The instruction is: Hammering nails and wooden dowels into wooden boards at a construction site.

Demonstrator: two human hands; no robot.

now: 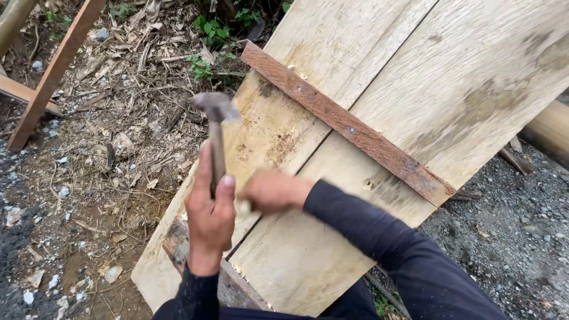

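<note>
My left hand point(210, 219) grips the wooden handle of a hammer point(217, 139). Its metal head point(216, 106) is raised above the left edge of two wide pale planks point(415, 77) lying side by side. My right hand point(272, 189) is blurred and rests curled on the planks just right of the hammer handle, close to the seam between them. A small pale bit shows by its fingers, and I cannot tell whether the hand holds it. Both arms wear dark sleeves.
A reddish-brown batten point(349, 127) with nail heads crosses both planks diagonally. A second rough batten point(178, 243) shows under the near end. Dry leaves and dirt lie left, gravel point(521, 237) right. A slanted wooden post point(53, 71) and a round log point(548, 130) stand nearby.
</note>
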